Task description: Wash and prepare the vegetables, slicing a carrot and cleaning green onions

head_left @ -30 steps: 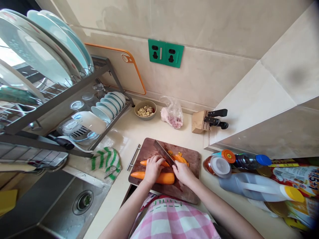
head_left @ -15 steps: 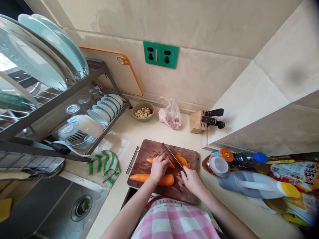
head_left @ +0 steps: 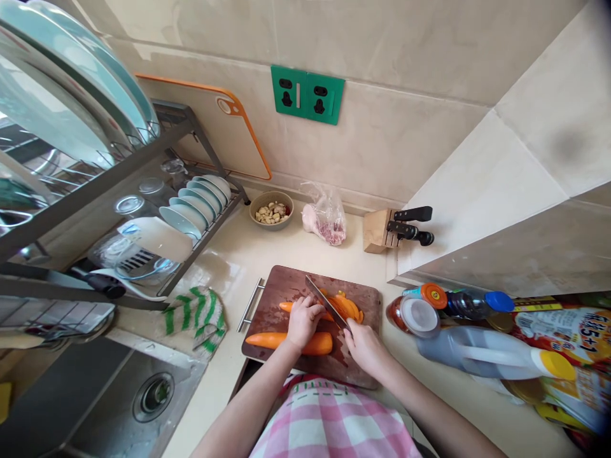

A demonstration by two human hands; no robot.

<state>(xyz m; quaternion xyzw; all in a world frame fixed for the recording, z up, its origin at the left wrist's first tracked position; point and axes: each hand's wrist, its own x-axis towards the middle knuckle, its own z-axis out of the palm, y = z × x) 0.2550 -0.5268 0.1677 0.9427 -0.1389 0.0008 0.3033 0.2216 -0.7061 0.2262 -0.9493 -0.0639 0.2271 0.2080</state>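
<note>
On the brown cutting board [head_left: 281, 286], my left hand [head_left: 304, 321] presses a carrot piece [head_left: 286, 306] down, with its fingers closed over it. The narrow tip of that piece sticks out to the left. My right hand [head_left: 359, 342] grips a kitchen knife [head_left: 327, 304] by its handle, and the blade slants up to the left, right beside my left fingertips. Carrot slices [head_left: 350, 308] lie in a heap on the right side of the blade. Another, larger carrot piece [head_left: 267, 340] rests nearer to me, partly behind my left wrist.
A bowl of garlic cloves [head_left: 272, 212], bagged raw meat [head_left: 325, 222] and a knife block [head_left: 377, 232] stand behind the board. Left are a dish rack [head_left: 191, 254], striped cloth [head_left: 196, 318] and sink [head_left: 119, 407]. Bottles and a large jug [head_left: 477, 350] crowd the right.
The knife has shifted slightly up and to the left with my right hand, its blade now closer to my left fingers. The view has moved a little. Both holds stay the same.
</note>
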